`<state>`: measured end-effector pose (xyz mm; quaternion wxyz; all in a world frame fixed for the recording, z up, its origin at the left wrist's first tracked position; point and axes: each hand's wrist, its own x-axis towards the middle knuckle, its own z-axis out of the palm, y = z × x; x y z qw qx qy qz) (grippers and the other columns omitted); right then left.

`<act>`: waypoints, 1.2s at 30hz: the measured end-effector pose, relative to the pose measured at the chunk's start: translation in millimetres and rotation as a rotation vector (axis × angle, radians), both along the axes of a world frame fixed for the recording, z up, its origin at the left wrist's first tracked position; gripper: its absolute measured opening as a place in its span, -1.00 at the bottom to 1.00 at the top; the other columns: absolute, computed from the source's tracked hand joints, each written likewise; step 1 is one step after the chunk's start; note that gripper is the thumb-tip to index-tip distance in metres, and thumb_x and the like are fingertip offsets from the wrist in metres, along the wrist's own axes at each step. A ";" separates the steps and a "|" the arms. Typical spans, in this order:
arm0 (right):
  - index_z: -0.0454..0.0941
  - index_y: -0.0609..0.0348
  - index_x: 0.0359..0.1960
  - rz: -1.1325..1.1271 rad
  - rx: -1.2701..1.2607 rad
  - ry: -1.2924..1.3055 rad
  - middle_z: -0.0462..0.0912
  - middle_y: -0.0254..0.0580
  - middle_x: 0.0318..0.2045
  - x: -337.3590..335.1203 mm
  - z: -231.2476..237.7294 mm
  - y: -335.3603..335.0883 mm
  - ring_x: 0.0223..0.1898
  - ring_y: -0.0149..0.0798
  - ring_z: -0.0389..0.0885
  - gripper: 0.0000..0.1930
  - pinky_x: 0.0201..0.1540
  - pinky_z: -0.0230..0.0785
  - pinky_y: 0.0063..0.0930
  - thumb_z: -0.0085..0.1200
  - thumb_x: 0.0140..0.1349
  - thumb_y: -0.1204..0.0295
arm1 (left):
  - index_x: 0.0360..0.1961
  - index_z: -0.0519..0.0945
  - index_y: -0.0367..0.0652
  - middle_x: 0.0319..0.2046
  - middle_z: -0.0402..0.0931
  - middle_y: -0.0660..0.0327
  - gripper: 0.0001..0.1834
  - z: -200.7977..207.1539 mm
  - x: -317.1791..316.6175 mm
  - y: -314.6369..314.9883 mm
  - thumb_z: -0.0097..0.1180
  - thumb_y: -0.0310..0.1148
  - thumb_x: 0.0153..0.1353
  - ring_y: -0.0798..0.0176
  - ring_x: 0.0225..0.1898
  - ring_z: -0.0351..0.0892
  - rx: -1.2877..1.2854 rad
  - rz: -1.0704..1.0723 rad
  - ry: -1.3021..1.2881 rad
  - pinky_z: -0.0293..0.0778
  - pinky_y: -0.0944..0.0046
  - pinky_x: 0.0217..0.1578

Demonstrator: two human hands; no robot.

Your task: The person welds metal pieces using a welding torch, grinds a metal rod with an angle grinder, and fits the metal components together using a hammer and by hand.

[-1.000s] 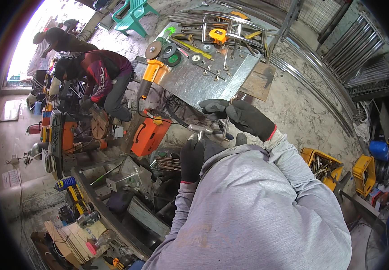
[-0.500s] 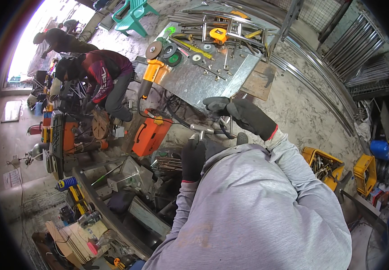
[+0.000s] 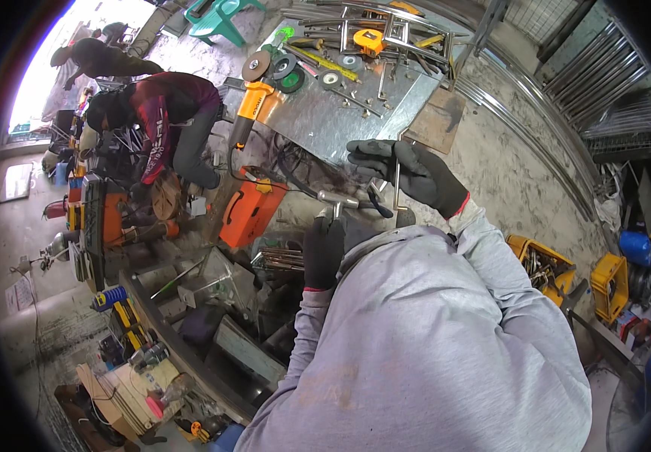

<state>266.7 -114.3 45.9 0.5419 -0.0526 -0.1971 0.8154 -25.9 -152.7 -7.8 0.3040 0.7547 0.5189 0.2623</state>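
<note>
My left hand (image 3: 324,250), in a dark glove, is closed around the stem of a T-shaped silver metal piece (image 3: 338,200). Its crossbar points to the right; its exact kind is unclear. To the right, my gloved right hand (image 3: 425,177) holds a thin metal rod (image 3: 398,181) upright against its fingers, which stretch to the left. The rod has a short bend at its lower end. A small shiny metal part and a dark curved piece (image 3: 379,203) sit between the hands; what supports them is hidden.
Ahead stands a metal-topped table (image 3: 325,124) with an angle grinder (image 3: 251,109), discs, a tape measure (image 3: 369,41), bent rods and a tube frame. An orange case (image 3: 251,209) lies left of it. A co-worker (image 3: 167,124) bends over at left. Yellow crates (image 3: 540,271) stand at right.
My right hand has risen slightly and turned, its fingers straighter, so the thin rod now shows more fully. My left hand has stayed nearly still. The co-worker's arm has moved slightly.
</note>
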 end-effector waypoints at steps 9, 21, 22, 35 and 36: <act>0.30 0.39 0.52 -0.096 0.195 -0.468 0.21 0.29 0.61 1.1 -0.6 -1.0 0.63 0.19 0.22 -0.47 0.65 0.18 0.08 -0.26 0.71 0.28 | -0.32 0.55 -0.25 -0.53 0.53 0.10 -0.79 30.0 12.7 2.4 0.06 -0.33 0.41 0.13 -0.53 0.57 -0.358 0.116 -0.079 0.44 0.06 -0.46; 0.20 0.28 0.60 -0.120 -0.067 0.168 0.30 0.14 0.59 0.5 -27.3 10.6 0.47 0.16 0.48 -0.34 0.55 0.36 0.16 -0.07 0.67 0.09 | -0.01 0.67 -0.21 -0.29 0.66 -0.05 -0.75 20.1 25.6 62.3 0.20 -0.35 0.35 -0.08 -0.30 0.70 0.231 0.124 0.140 0.54 -0.01 -0.33; 0.20 0.28 0.60 -0.113 -0.063 0.169 0.30 0.14 0.59 -0.7 -26.3 11.0 0.47 0.16 0.48 -0.34 0.55 0.36 0.16 -0.07 0.67 0.09 | 0.08 0.69 -0.18 -0.22 0.69 -0.10 -0.66 30.3 34.5 73.4 0.23 -0.33 0.32 -0.17 -0.22 0.73 0.180 0.205 0.119 0.58 -0.07 -0.27; 0.07 0.30 0.66 -0.175 0.149 -0.450 0.21 0.00 0.64 2.9 -14.0 1.7 0.57 -0.03 0.35 -0.14 0.59 0.28 -0.10 -0.28 0.65 -0.20 | 0.03 0.72 -0.13 -0.19 0.72 -0.12 -0.66 -21.1 74.9 168.5 0.28 -0.24 0.29 -0.24 -0.13 0.72 0.293 0.095 0.477 0.57 -0.20 -0.07; 0.08 0.30 0.66 -0.197 0.170 -0.592 0.23 -0.05 0.63 2.3 -15.6 2.9 0.56 -0.07 0.37 -0.14 0.59 0.27 -0.12 -0.29 0.66 -0.20 | 0.02 0.72 -0.13 -0.20 0.72 -0.13 -0.67 -22.3 73.2 169.4 0.28 -0.23 0.30 -0.26 -0.14 0.72 0.277 0.092 0.510 0.57 -0.21 -0.08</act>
